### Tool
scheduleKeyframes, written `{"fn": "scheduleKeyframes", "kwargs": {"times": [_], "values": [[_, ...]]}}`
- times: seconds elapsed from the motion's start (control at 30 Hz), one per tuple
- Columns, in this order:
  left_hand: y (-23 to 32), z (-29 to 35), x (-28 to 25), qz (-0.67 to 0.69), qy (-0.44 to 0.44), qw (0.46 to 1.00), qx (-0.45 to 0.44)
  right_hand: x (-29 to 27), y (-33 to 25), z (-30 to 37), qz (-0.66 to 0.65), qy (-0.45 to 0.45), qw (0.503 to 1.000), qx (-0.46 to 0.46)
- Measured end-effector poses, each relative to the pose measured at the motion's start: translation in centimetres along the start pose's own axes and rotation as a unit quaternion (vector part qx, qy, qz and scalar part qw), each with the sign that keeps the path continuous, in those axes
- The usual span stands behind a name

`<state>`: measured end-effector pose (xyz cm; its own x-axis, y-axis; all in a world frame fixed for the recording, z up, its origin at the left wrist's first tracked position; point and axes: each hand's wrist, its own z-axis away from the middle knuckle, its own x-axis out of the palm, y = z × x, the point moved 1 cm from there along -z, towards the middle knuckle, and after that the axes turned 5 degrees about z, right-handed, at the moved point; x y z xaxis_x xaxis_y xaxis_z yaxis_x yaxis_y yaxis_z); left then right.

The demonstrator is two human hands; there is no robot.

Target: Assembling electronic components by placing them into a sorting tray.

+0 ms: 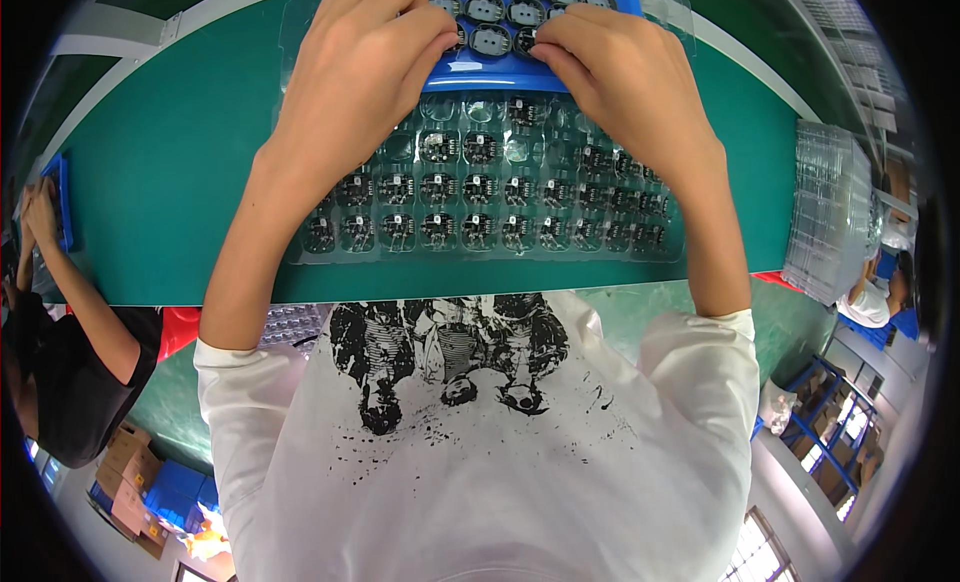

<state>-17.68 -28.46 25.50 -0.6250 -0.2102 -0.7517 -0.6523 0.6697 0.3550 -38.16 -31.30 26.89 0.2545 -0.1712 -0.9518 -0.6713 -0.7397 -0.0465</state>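
Along the far edge of the bench, a blue tray (500,79) holds several rounded dark housings (490,40) with grey insides. My left hand (375,47) reaches over the tray's left side, its thumb and finger pinched at a housing in the near row; what they grip is mostly covered. Two places to the right in that row, my right hand (625,67) pinches a small black part, seemingly a circuit board (525,42), at another housing. Below the blue tray lies a clear blister tray (480,254) with rows of small black circuit boards (438,189); several far pockets hold none.
The bench has a green top (150,182). A stack of clear plastic trays (828,207) stands at its right end. At the far left, another person's arm (85,292) reaches to a blue tray (64,202). Cartons (128,472) and a blue shelf rack (825,422) stand behind.
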Motion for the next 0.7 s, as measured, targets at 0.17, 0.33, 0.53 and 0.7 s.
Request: {"fn": "scheduleKeyframes", "kwargs": {"times": [0.17,0.33,0.53,0.7], "values": [[0.11,-0.04,-0.05,-0.008,0.001,1.000,0.001,0.41,0.40,-0.20,-0.020,-0.011,1.000,-0.007],[-0.04,-0.10,0.09,-0.004,0.012,1.000,0.019,0.58,0.40,0.07,-0.027,-0.017,0.999,0.009],[-0.01,0.08,0.21,-0.007,-0.019,1.000,-0.001,0.78,0.39,0.12,-0.026,-0.003,1.000,-0.002],[-0.06,-0.06,-0.05,-0.020,-0.030,0.999,0.007,0.79,0.27,0.02,-0.002,0.012,1.000,-0.017]]}}
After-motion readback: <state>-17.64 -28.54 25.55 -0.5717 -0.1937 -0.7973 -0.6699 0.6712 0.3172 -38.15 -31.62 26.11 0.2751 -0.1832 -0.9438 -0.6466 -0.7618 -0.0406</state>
